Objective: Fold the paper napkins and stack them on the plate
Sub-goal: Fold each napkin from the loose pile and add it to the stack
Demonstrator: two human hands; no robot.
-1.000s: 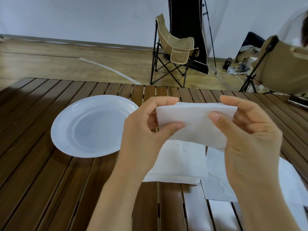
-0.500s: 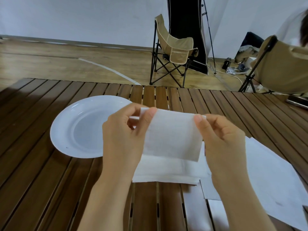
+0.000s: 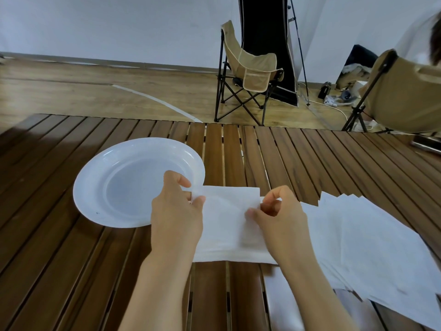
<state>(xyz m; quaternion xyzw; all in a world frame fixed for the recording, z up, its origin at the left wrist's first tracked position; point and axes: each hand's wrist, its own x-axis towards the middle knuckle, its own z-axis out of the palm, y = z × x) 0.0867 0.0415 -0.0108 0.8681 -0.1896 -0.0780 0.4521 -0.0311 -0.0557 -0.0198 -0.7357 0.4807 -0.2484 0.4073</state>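
Napkin [image 3: 229,199], white and folded, is held between both hands just above the wooden slat worktop [image 3: 298,158], right beside the near-right rim of the white plate [image 3: 100,177]. The left hand [image 3: 176,211] pinches its left edge, thumb and forefinger closed on the paper, and this hand partly covers the plate rim. The right hand [image 3: 279,216] pinches the right edge in the same way, with the fingers curled on the paper. So both grips are clamped on the napkin, one at each side.

Under the held napkin lies another folded white napkin [image 3: 226,249] flat on the worktop; whether the two touch, I cannot tell. To the right a fanned pile of open napkins [image 3: 372,235] spreads over the slats toward the near right corner. The plate holds nothing inside.

Behind the worktop a beige folding chair [image 3: 248,68] stands on the wooden floor [image 3: 95,96], before a black panel. A second beige chair [image 3: 405,91] is at the right edge, with a person partly seen behind it.
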